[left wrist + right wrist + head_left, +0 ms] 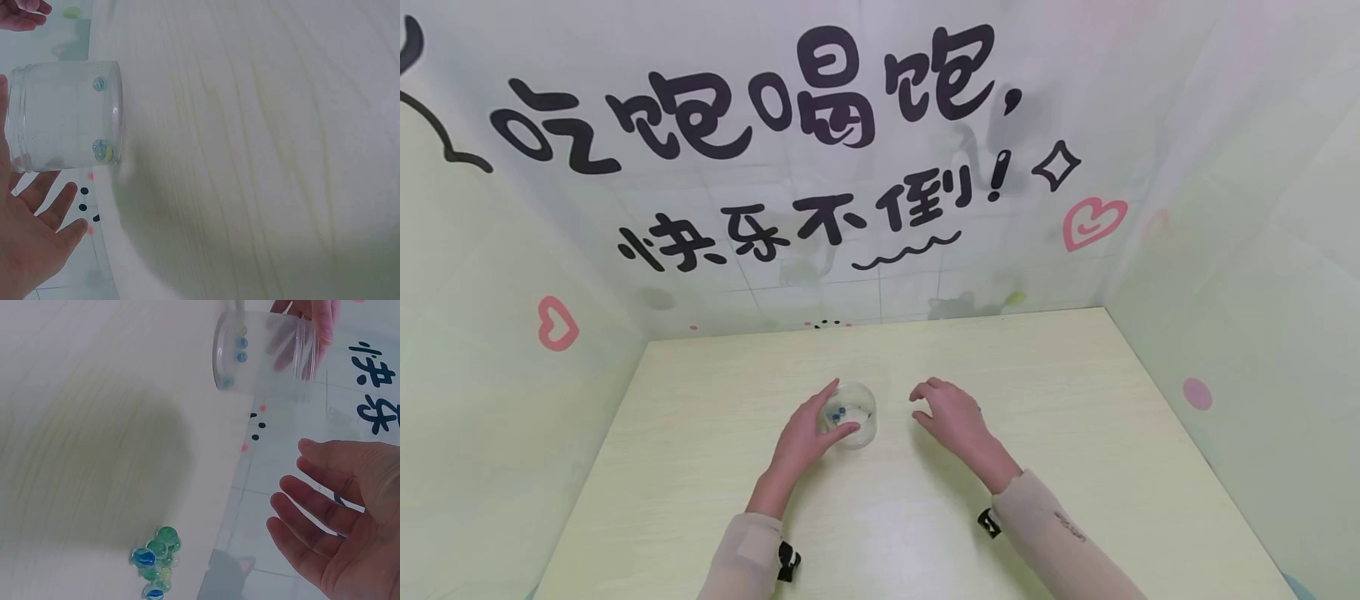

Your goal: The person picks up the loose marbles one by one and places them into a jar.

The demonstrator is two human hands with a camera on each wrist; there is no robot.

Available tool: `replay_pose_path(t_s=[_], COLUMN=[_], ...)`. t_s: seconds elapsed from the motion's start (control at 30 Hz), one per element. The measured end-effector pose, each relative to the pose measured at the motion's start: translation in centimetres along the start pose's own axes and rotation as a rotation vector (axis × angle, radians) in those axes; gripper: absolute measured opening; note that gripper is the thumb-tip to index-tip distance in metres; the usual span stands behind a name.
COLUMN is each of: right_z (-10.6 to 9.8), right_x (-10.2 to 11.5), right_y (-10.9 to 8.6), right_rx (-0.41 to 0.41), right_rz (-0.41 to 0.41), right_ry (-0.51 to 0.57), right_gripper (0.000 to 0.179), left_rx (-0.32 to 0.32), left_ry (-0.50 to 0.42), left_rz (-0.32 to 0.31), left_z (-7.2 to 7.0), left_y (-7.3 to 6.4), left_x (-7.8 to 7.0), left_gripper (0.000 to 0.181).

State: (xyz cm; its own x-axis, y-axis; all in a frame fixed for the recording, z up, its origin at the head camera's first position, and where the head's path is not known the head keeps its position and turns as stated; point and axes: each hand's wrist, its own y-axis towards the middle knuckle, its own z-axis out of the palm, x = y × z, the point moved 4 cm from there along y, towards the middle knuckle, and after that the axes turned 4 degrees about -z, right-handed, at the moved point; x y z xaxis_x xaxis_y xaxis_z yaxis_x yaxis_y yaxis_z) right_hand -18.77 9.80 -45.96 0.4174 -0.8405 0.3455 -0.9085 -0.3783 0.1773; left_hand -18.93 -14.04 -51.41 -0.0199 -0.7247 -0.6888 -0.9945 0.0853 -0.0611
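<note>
A clear plastic jar (862, 435) stands upright on the table, its mouth uncovered. My left hand (805, 432) holds it near the rim, thumb on the near side and fingers round the far left. Several marbles (242, 343), blue and yellowish, lie on the jar's bottom. To the right of the jar, my right hand (953, 418) hovers above the table with loosely bent fingers and nothing in them. In the right wrist view, a cluster of green and blue glass marbles (156, 550) sits on the table; the right hand mostly hides it from the head view.
The pale wood-grain table (865, 533) is bordered by a printed back wall (760, 183) with large black lettering and by side walls. Both sleeves carry a black clip or strap (787, 562) near the wrist.
</note>
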Motion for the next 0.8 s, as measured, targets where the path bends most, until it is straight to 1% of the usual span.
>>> replay_pose_path(t_s=[0.37, 0.6, 0.8], right_z=[0.0, -0.5, -0.7], right_x=[-2.6, -4.2, -5.6], right_y=[-1.1, -2.0, -2.5], right_rx=[0.002, -0.017, 0.000], right_rz=[0.079, 0.097, 0.138], right_ry=[0.043, 0.025, 0.051], right_gripper=[0.025, 0.026, 0.026], left_rx=[0.003, 0.008, 0.007], left_ry=[-0.010, -0.005, -0.001], left_rz=[-0.008, -0.017, -0.019], left_z=[-0.1, -0.1, 0.0], left_y=[-0.2, -0.2, -0.1], left_x=[-0.1, -0.2, 0.0], left_gripper=[0.088, 0.088, 0.089])
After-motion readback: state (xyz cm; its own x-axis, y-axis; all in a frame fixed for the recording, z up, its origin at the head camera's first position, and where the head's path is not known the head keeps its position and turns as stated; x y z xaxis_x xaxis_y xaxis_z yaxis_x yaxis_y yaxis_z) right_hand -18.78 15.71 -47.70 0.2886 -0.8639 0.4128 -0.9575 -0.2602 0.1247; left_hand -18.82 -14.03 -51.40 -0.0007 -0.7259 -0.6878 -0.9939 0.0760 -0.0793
